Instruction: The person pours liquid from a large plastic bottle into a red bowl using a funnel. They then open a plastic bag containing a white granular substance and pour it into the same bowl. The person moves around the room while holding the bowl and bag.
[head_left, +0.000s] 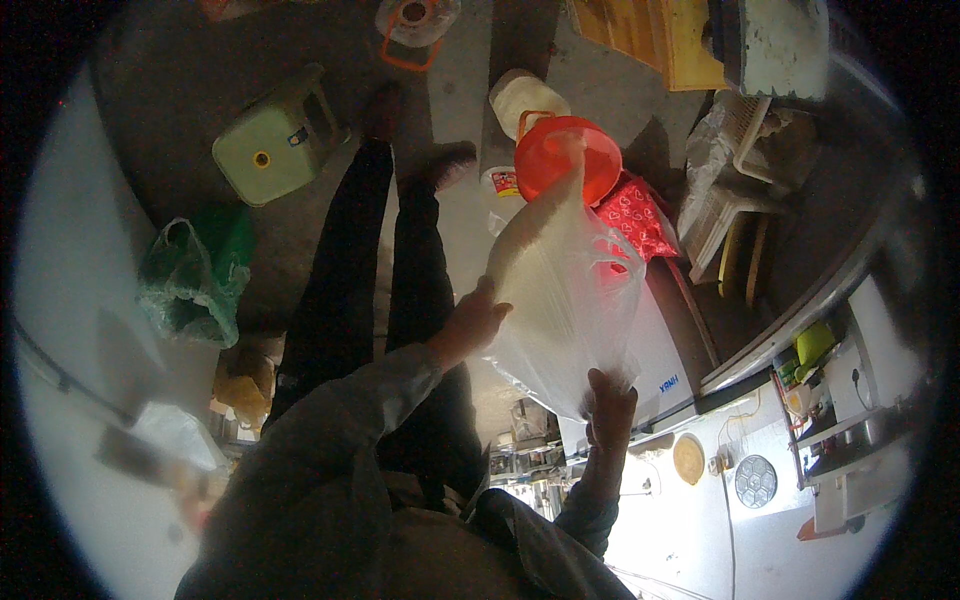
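Note:
A translucent plastic bag (555, 300) stretches from my hands up to a red plastic bucket (540, 165). Pale loose contents, which look like grain, lie along its left side and reach into the bucket through its narrow far end. My left hand (471, 321) grips the bag's near left side. Lower down, my right hand (613, 405) is closed on the bag's bottom corner. Torn-looking or loop-shaped plastic, possibly the bag's handles, sticks out on its right. The bucket stands beside a white tub (501, 184) with a coloured label and a pale container (525, 101).
A red bag with a heart pattern (637, 217) lies right of the bucket, by a white box-like surface (660, 352). A pale green plastic stool (262, 154) and a green plastic bag (199, 285) are at left. White plastic racks (727, 210) stand at right.

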